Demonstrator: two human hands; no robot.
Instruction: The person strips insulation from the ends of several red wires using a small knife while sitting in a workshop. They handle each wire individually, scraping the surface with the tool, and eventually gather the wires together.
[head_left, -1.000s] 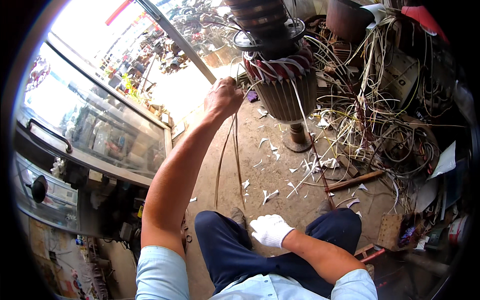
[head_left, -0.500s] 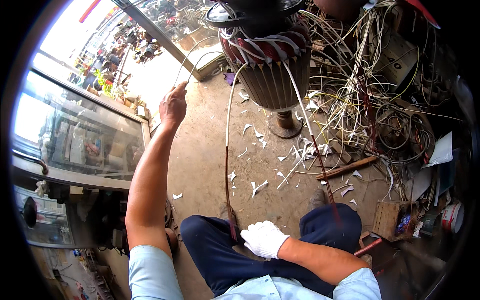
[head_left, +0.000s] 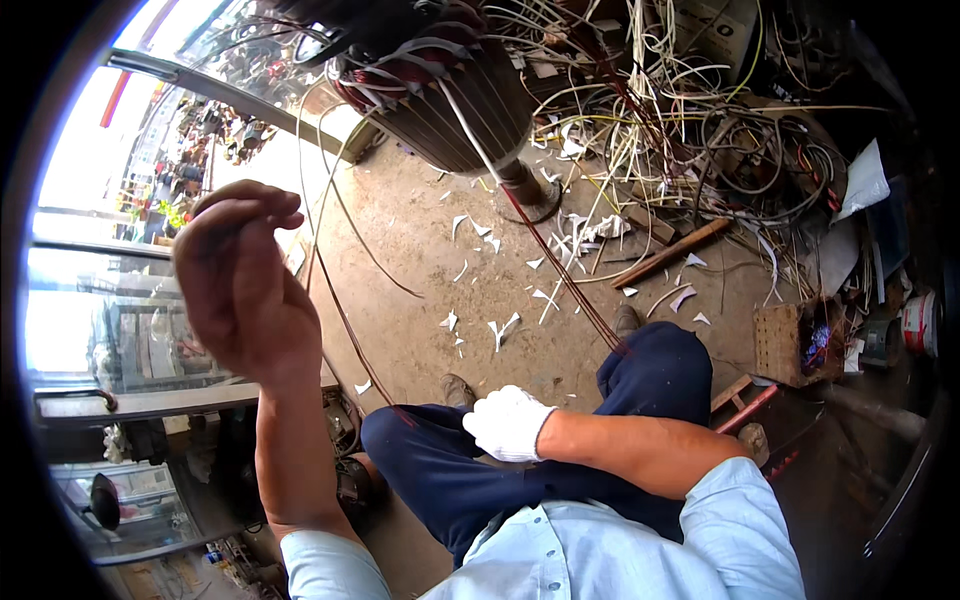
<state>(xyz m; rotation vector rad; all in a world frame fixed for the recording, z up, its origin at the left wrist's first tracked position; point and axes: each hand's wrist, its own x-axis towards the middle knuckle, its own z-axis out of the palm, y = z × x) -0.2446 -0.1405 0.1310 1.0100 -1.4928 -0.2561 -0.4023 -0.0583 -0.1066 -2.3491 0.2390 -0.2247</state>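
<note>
My bare left hand (head_left: 245, 280) is raised at the left, close to view. Its fingers bend loosely, and I see nothing between them. Beside its fingertips, thin leads (head_left: 350, 225) hang from a wound motor rotor (head_left: 440, 120), which has a slotted dark core and red windings. Another lead, in a white sleeve (head_left: 465, 120), runs down into dark red wires (head_left: 565, 275) that reach my right knee. My right hand, in a white knit glove (head_left: 508, 424), rests closed over my lap. Its fingers are turned away, so anything inside is hidden.
A post on a round base (head_left: 527, 205) supports the rotor. White paper-like scraps (head_left: 503, 330) litter the floor. Tangled cables (head_left: 640, 130), a wooden stick (head_left: 670, 253) and a wooden box (head_left: 785, 345) lie to the right. A glass-paned door (head_left: 120, 320) stands at the left.
My left hand has come back nearer and let go of the thin lead it pinched; that lead now hangs free. The view has shifted, putting the rotor further left.
</note>
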